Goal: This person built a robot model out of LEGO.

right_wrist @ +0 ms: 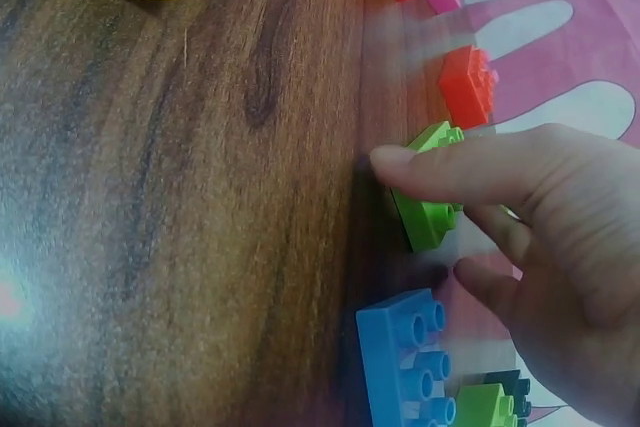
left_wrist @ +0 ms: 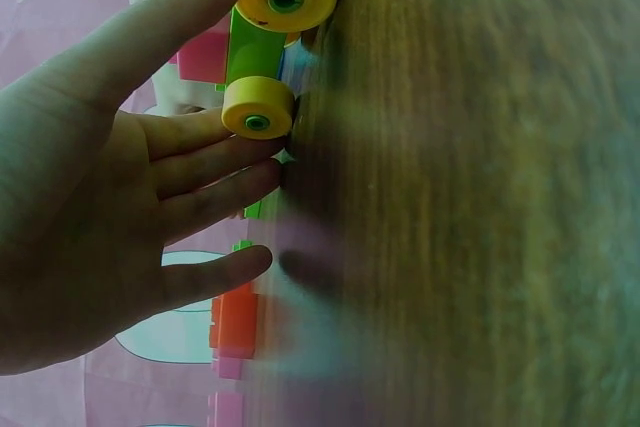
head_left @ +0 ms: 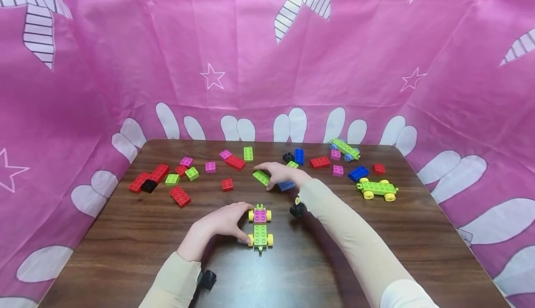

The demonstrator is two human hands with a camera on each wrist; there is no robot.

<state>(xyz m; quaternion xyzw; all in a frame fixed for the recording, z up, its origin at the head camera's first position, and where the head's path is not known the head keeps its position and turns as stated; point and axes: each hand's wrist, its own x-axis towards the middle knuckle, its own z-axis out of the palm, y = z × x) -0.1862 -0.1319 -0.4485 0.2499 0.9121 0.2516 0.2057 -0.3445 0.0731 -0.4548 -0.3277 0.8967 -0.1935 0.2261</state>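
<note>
A lime green toy car base (head_left: 260, 237) with yellow wheels stands on the table, a pink brick (head_left: 260, 215) on its far end. My left hand (head_left: 223, 219) holds it along its left side, the thumb at the near wheel and the fingers at the far wheel (left_wrist: 258, 109). Farther forward, my right hand (head_left: 282, 173) pinches a lime green brick (right_wrist: 428, 197), its thumb across the near side and the fingers behind. A blue brick (right_wrist: 400, 357) lies beside that hand, partly covered by it in the head view.
Red, pink, green and black bricks lie scattered at the left, including a long red brick (head_left: 180, 196). On the right are a yellow-wheeled car base (head_left: 378, 187), a blue-wheeled one (head_left: 345, 148) and several more bricks. Pink cloth (head_left: 251, 66) hangs behind the wooden table (head_left: 125, 243).
</note>
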